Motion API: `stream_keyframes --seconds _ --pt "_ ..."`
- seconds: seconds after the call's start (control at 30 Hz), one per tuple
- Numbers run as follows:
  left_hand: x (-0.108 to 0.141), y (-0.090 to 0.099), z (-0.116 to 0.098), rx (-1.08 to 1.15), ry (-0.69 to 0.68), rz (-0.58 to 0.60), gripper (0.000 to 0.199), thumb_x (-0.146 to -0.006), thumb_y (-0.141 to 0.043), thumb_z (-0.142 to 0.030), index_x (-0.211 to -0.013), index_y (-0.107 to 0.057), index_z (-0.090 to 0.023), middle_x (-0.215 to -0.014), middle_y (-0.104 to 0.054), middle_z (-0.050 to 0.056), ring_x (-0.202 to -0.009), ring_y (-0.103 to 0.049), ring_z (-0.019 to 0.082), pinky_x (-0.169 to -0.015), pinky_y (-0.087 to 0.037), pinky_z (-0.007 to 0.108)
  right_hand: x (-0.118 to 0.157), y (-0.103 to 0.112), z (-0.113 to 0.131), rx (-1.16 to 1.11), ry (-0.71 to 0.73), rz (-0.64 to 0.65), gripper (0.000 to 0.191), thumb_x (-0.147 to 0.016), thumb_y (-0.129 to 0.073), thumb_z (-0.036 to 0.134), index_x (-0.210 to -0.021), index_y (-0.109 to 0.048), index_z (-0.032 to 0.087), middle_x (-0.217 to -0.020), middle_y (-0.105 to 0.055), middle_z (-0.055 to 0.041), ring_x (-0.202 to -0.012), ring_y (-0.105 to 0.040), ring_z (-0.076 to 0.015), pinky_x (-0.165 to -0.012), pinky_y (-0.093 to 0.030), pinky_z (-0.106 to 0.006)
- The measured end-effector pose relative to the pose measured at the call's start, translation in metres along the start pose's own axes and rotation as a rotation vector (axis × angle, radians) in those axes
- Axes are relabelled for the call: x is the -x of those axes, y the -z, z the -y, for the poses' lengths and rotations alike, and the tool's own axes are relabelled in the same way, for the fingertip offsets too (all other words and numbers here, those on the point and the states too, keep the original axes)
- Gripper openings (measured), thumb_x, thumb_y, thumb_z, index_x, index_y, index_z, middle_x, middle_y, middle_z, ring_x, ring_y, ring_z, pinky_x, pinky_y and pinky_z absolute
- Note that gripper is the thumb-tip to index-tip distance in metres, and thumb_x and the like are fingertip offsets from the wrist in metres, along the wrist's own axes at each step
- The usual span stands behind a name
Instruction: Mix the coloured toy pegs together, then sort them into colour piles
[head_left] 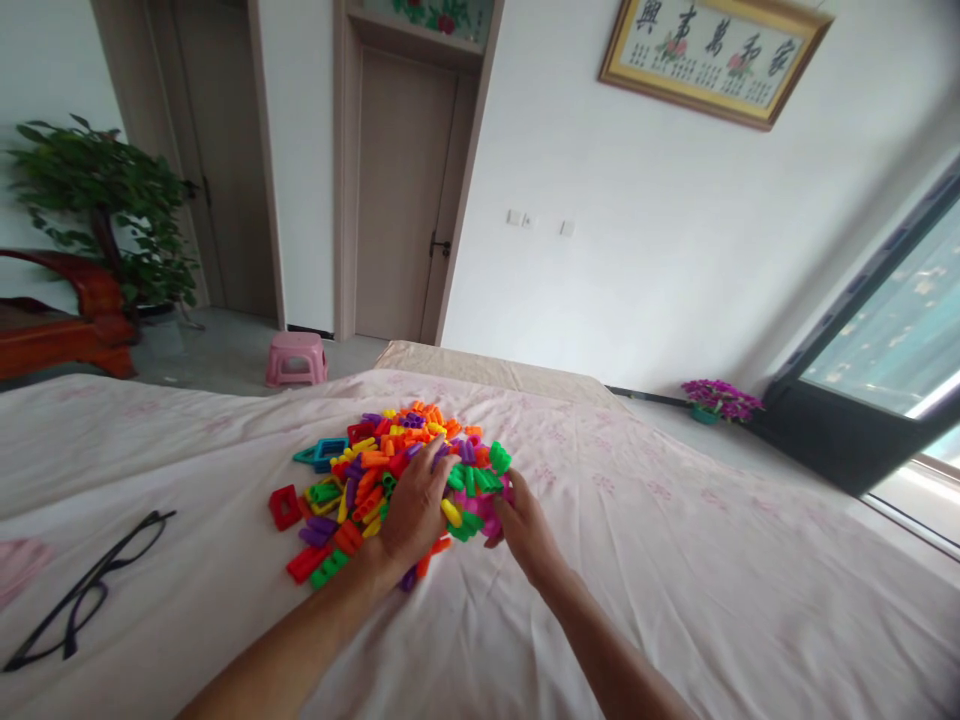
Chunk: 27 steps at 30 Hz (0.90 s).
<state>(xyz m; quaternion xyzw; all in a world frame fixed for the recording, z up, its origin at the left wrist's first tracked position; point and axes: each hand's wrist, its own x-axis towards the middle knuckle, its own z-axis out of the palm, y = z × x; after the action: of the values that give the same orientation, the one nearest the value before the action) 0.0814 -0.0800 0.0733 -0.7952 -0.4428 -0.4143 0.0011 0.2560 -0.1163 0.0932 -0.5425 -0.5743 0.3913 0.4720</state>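
Plastic building blocks in orange, red, yellow, purple and green (369, 484) lie heaped on the bed sheet. My left hand (416, 500) is bent over the right part of this heap, fingers curled among the pieces. What its fingertips grip is hidden. On the right side, my right hand (529, 525) closes its fingers on a cluster of pink blocks (480, 508). Green blocks (480, 480) and a yellow block (451, 513) sit against that cluster, between the two hands. Whether they are joined to it, I cannot tell.
Black-framed glasses (94, 590) lie on the patterned sheet (637, 570) at left. A teal frame-shaped piece (330, 454) rests at the heap's far left edge. Beyond the bed are a pink stool (297, 358), a potted plant (101, 200) and purple flowers (721, 398).
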Motion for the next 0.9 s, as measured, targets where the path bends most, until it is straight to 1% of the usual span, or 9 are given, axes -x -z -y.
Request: stream_keyframes --seconds 0.1,0.23,0.33,0.43,0.5,0.57,0.67,0.77,0.9 --pt "-0.010 0.011 0.018 -0.050 0.083 -0.044 0.043 -0.077 -0.052 -0.007 -0.118 -0.056 -0.018 -0.138 -0.048 0.012 -0.132 -0.042 0.027 -0.111 -0.041 0.046 -0.017 -0.012 0.012 0.212 0.129 0.006 0.043 -0.088 -0.041 0.026 -0.130 -0.045 0.021 -0.085 -0.067 -0.0027 -0.062 -0.063 -0.0146 -0.054 -0.054 -0.026" --pt "-0.014 0.025 0.052 -0.180 0.144 -0.086 0.040 -0.074 -0.051 -0.004 -0.110 -0.060 -0.019 -0.126 -0.058 0.010 -0.124 -0.050 0.027 -0.107 -0.042 0.046 -0.035 -0.022 0.022 0.579 0.357 -0.017 0.050 -0.090 -0.037 0.018 -0.140 -0.038 0.015 -0.112 -0.067 -0.0144 -0.090 -0.065 -0.0214 -0.082 -0.051 -0.036" --pt "-0.006 0.035 0.075 -0.236 0.218 -0.111 0.042 -0.077 -0.046 -0.004 -0.115 -0.060 -0.019 -0.126 -0.059 0.010 -0.123 -0.051 0.026 -0.105 -0.044 0.045 -0.051 -0.017 0.020 0.716 0.390 -0.032 0.053 -0.090 -0.037 0.017 -0.144 -0.035 0.013 -0.118 -0.065 -0.0174 -0.096 -0.064 -0.0237 -0.084 -0.049 -0.035" --pt "0.012 0.043 0.088 -0.257 0.233 -0.113 0.044 -0.082 -0.041 -0.005 -0.120 -0.057 -0.019 -0.130 -0.058 0.009 -0.124 -0.051 0.024 -0.106 -0.042 0.044 -0.078 -0.003 0.006 0.723 0.310 -0.096 0.052 -0.090 -0.039 0.018 -0.142 -0.039 0.018 -0.113 -0.067 -0.0132 -0.094 -0.065 -0.0222 -0.082 -0.048 -0.032" --pt "0.025 0.046 0.090 -0.267 0.223 -0.111 0.039 -0.088 -0.042 -0.012 -0.124 -0.055 -0.020 -0.132 -0.057 0.008 -0.125 -0.051 0.024 -0.106 -0.041 0.045 -0.103 0.008 -0.008 0.649 0.207 -0.138 0.050 -0.089 -0.041 0.020 -0.139 -0.044 0.021 -0.107 -0.069 -0.0094 -0.088 -0.065 -0.0199 -0.078 -0.049 -0.029" --pt "0.036 0.047 0.090 -0.269 0.228 -0.122 0.037 -0.092 -0.043 -0.023 -0.128 -0.051 -0.022 -0.135 -0.056 0.008 -0.126 -0.050 0.024 -0.107 -0.040 0.046 -0.132 0.018 -0.023 0.497 0.054 -0.180 0.049 -0.086 -0.043 0.020 -0.135 -0.048 0.022 -0.100 -0.069 -0.0070 -0.077 -0.064 -0.0164 -0.069 -0.051 -0.026" --pt "0.046 0.043 0.088 -0.250 0.233 -0.122 0.045 -0.094 -0.043 -0.033 -0.137 -0.043 -0.022 -0.141 -0.050 0.008 -0.132 -0.044 0.025 -0.108 -0.039 0.046 -0.177 0.026 -0.038 0.364 -0.090 -0.210 0.052 -0.084 -0.044 0.020 -0.136 -0.045 0.021 -0.097 -0.067 -0.0071 -0.065 -0.062 -0.0130 -0.055 -0.051 -0.023" --pt "0.048 0.036 0.087 -0.242 0.207 -0.081 0.053 -0.093 -0.045 -0.036 -0.144 -0.035 -0.022 -0.147 -0.044 0.009 -0.137 -0.039 0.025 -0.111 -0.038 0.046 -0.218 0.023 -0.047 0.316 -0.156 -0.238 0.053 -0.081 -0.048 0.020 -0.134 -0.047 0.019 -0.099 -0.065 -0.0092 -0.062 -0.061 -0.0118 -0.050 -0.050 -0.021" --pt "0.047 0.029 0.087 -0.276 0.204 -0.044 0.060 -0.092 -0.046 -0.037 -0.148 -0.029 -0.025 -0.151 -0.038 0.008 -0.139 -0.035 0.025 -0.112 -0.038 0.047 -0.260 0.001 -0.057 0.325 -0.161 -0.245 0.054 -0.081 -0.048 0.019 -0.135 -0.047 0.019 -0.098 -0.066 -0.0102 -0.059 -0.061 -0.0121 -0.048 -0.049 -0.022"
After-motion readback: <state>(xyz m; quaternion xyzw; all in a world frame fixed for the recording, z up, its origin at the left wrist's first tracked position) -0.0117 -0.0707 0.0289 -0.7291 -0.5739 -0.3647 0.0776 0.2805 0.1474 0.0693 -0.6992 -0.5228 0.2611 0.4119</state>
